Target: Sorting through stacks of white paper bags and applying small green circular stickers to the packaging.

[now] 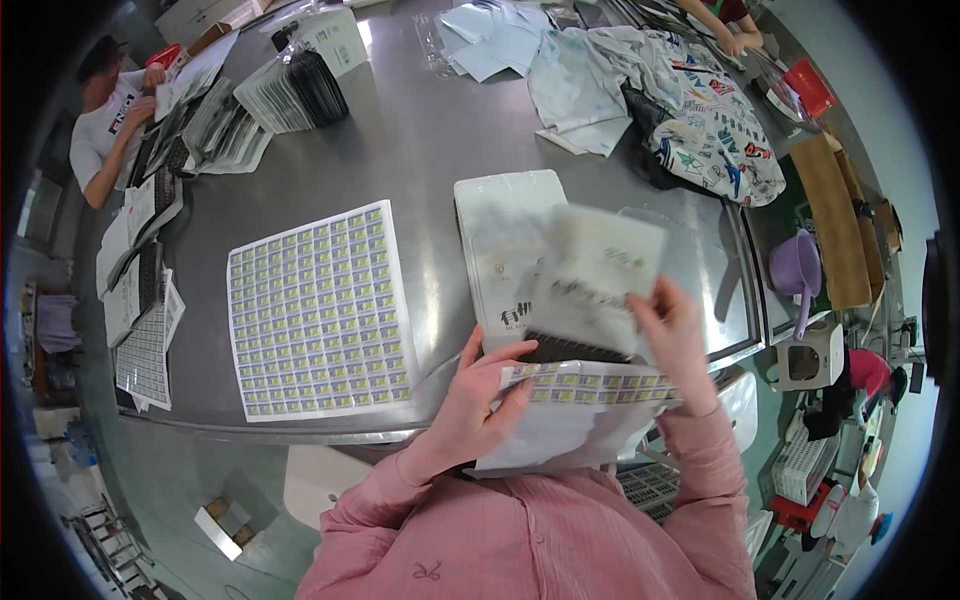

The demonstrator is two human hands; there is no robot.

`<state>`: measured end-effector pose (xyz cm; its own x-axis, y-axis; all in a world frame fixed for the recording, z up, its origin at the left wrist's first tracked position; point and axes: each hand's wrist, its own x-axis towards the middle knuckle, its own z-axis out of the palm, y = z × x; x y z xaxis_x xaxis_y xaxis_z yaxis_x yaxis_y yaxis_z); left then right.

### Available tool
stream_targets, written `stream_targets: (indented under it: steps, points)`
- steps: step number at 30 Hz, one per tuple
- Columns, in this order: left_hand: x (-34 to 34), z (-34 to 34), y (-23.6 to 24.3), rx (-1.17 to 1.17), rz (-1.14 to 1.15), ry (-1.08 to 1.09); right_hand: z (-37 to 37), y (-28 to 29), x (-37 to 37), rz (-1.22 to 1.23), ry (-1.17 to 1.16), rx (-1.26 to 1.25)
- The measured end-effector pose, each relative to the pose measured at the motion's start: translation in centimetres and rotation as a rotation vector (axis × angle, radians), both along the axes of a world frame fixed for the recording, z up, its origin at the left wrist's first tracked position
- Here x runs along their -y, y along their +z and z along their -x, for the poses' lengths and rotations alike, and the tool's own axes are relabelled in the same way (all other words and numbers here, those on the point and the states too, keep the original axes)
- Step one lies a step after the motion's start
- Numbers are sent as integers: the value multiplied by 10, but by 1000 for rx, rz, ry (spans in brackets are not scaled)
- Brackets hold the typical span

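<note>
My right hand [672, 335] pinches the lower right edge of a pale flat pouch [605, 265] with green and dark print, blurred by motion. The pouch is raised over a stack of similar whitish pouches [510, 225], partly covering it. My left hand [482, 395] has its fingers around the left corner of a sheet of small yellow-and-blue stickers [600, 388], beside the stack's near end. This sheet hangs over the table's front edge against my body, mostly showing plain white. A dark patterned surface [570, 349] shows between the raised pouch and the sheet.
A large sticker sheet [318, 315] lies flat on the metal table [430, 120], left of the stack. Pouch bundles [290, 92] stand at the far left, near a seated person. Printed cloth [705, 125] and white papers [490, 38] lie at the back. A purple dipper [796, 268] is off the right edge.
</note>
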<state>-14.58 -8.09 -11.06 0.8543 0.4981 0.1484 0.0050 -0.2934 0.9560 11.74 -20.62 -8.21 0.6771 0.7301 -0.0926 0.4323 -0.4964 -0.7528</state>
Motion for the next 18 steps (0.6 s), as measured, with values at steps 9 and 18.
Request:
stream_targets:
  steps: [9,18]
  points:
    - [2,1,-8,12,2,122,38,38,-8,-188,391,491]
    - [2,2,-9,-7,97,129,69,31,-23,-322,435,-57]
